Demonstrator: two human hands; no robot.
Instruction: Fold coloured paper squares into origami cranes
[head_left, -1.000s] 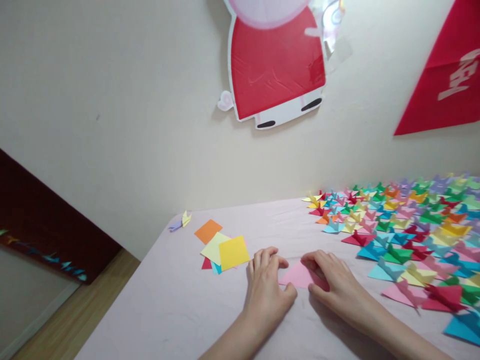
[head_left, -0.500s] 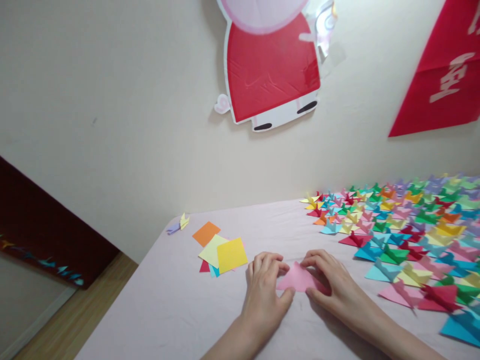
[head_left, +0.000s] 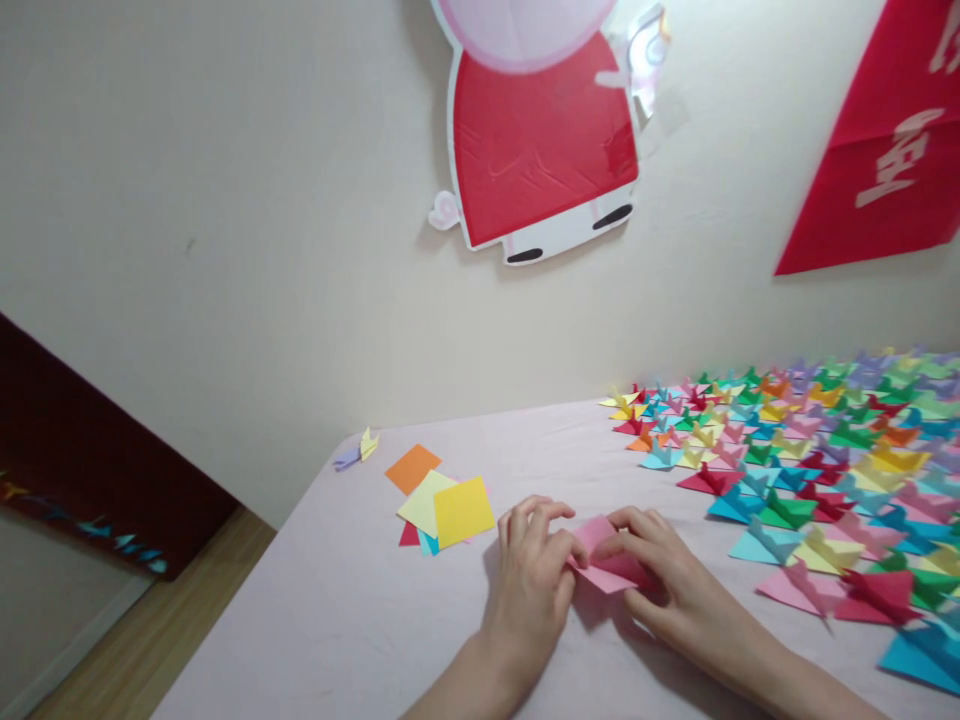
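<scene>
A folded sheet of pink paper (head_left: 606,577) is between my two hands over the table, its layers partly spread apart. My left hand (head_left: 531,565) pinches its left corner, the thumb mostly hidden behind the fingers. On the other side my right hand (head_left: 664,568) grips the right part, with fingertips on the upper layer and the thumb below. To the left lies a loose pile of square paper sheets, with a yellow square (head_left: 465,511) on top, a pale yellow square (head_left: 424,502) and an orange square (head_left: 412,468).
Rows of folded paper cranes (head_left: 825,480) in many colours cover the right side of the table (head_left: 300,620). Two small folded pieces (head_left: 366,446) sit at the far left corner. Behind stands a wall with a cartoon cutout (head_left: 547,150) and a red banner (head_left: 877,160).
The pink paper lay flat as a triangle; now its layers are parted and it is tilted up. My left fingers have moved in onto its left corner.
</scene>
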